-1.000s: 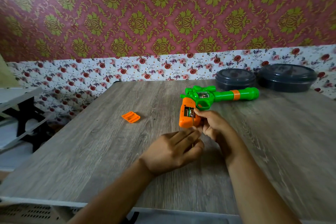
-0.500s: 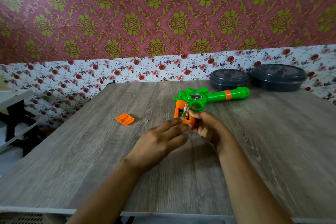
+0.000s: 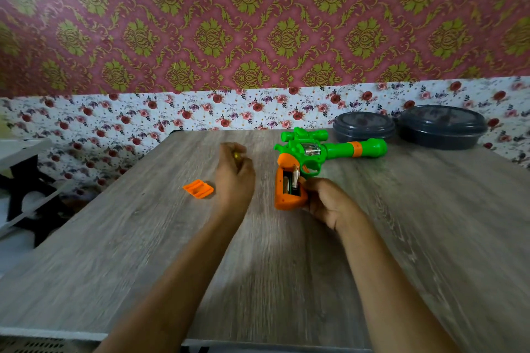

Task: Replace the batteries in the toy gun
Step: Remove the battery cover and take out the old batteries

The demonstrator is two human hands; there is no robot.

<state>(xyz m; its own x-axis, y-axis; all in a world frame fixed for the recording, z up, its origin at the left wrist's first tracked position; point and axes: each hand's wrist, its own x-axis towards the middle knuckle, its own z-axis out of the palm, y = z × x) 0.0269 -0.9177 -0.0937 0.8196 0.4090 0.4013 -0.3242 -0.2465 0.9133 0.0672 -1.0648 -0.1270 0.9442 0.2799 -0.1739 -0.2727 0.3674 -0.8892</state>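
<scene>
Between cover [image 3: 198, 188] and toy gun [image 3: 329, 150], the left hand [image 3: 235, 175] pinches a battery [image 3: 236, 155].

The toy gun [image 3: 338, 150] is glossy green and orange plastic with a clear plastic drum window. The loose cover [image 3: 198, 188] is ribbed orange plastic. The battery [image 3: 236, 155] in the left grip [image 3: 235, 178] glints gold, blurred. The surface [image 3: 286, 266] looks like matt grey wood grain. At its far right corner, a small tub [image 3: 363, 127] and a big tub [image 3: 441, 126] are dark, shiny-lidded plastic.
</scene>
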